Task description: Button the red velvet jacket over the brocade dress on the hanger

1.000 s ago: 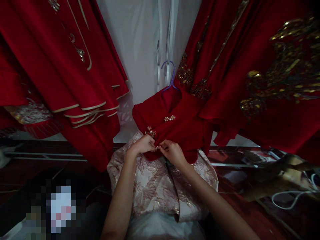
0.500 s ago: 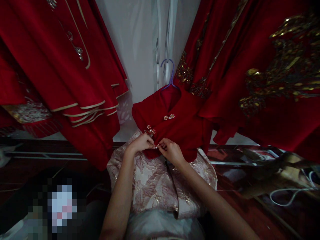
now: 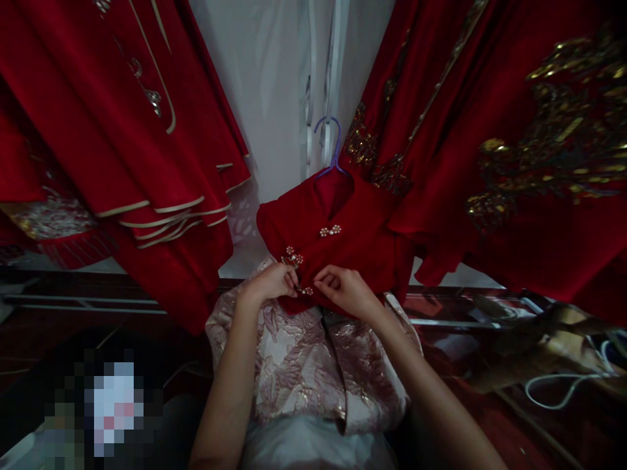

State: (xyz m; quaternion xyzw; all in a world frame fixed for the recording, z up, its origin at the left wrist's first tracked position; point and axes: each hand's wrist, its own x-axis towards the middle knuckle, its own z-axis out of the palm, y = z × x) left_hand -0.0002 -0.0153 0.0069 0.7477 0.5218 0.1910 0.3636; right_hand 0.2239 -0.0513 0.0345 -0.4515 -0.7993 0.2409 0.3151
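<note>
A red short jacket (image 3: 362, 254) hangs in front of me on a purple hanger (image 3: 336, 153). One pearl-beaded flower clasp (image 3: 330, 230) sits at its upper front, and a larger beaded ornament (image 3: 292, 256) lies lower left. My left hand (image 3: 271, 282) is closed at the jacket's lower front edge, beside a small pearl clasp (image 3: 307, 291); its fingertips are partly hidden. To the right of that clasp, my right hand (image 3: 347, 288) is closed with fingertips drawn together, a little apart from the clasp, and nothing shows in them. Below both hands spreads a pale pink brocade garment (image 3: 289, 365).
Red garments with cream piping (image 3: 171, 170) hang at left. More red garments with gold sequins (image 3: 548, 156) hang at right, close to the jacket. Behind stands a pale cabinet (image 3: 264, 78). A white cord (image 3: 556, 398) and clutter lie at lower right.
My right hand has come off the small pearl clasp and moved right. My left hand has shifted slightly left, and the clasp now shows between the hands.
</note>
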